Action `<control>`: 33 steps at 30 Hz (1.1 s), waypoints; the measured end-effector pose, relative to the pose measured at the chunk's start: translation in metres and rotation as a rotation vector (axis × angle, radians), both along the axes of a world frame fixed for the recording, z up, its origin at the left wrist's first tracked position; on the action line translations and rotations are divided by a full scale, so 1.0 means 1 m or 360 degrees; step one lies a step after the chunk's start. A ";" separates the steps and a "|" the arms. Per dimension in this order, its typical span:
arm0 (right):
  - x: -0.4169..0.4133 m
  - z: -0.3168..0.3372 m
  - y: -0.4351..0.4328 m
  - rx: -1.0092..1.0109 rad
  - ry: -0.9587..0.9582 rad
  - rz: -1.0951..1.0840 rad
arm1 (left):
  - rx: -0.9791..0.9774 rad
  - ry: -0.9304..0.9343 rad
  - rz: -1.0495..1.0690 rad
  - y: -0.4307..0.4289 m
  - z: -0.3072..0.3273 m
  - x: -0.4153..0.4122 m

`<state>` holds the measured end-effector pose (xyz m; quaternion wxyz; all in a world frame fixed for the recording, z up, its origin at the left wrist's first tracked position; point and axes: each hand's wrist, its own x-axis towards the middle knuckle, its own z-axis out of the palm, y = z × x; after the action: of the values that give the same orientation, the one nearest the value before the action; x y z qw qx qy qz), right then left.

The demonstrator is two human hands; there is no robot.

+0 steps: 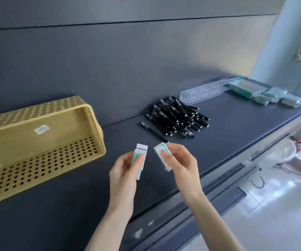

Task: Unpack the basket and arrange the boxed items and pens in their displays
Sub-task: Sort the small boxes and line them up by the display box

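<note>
The dark shelf (227,127) carried everything. At nine o'clock from the hands, the yellow perforated basket (28,113) lay tipped on its side, its open mouth showing nothing inside. At twelve o'clock sat a loose heap of black pens (178,118), and at two o'clock a clear holed pen rack (204,89) lay beside a green display carton (243,88), with more small packs (276,98) clustered next to it.

The left hand (122,171) held one small white-and-teal box (141,151) upright, thumb across its front and fingers behind. The right hand (180,162) pinched a second box (161,151), tilted, in the same way. The two boxes were near each other but not touching.

The boxes looked light and stiff-sided, probably thin card that would dent under a hard squeeze. Holding them across the broad faces seemed sensible, and the narrow edges should give better control when slotting them into the carton. One stray pen (153,131) lay just beyond the right hand. The pens looked smooth and apt to roll, so best gathered in bundles around the barrels.
</note>
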<state>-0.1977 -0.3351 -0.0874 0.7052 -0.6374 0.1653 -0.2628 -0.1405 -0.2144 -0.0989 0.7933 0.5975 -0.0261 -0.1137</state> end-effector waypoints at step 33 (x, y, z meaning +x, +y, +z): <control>-0.094 -0.020 -0.608 -0.0204 0.0123 -0.0627 | 0.0254 -0.0333 -0.0209 -0.626 -0.009 -0.074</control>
<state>-0.2920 -0.9428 -0.1075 0.5912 -0.6460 0.2967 -0.3809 -0.2142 -0.8407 -0.1078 0.7270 0.6644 -0.1385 -0.1044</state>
